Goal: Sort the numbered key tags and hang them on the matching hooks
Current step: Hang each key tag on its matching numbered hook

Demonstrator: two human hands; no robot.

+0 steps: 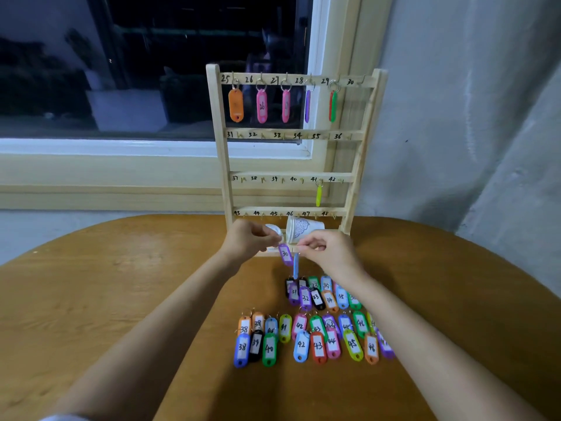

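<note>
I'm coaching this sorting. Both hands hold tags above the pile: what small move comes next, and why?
Probably lift purple tag 30, pinched by the left hand, to hook 30 on the top rail: it is bare, while 25 to 29 are filled. The right hand's blue tag shows no number.

I see a rounded wooden table [106,299] | far side: a wooden rack [291,177] stands upright; a paper cup [303,230] on its side at its foot | middle: loose key tags [315,329] lying in rows, numbers up
</note>
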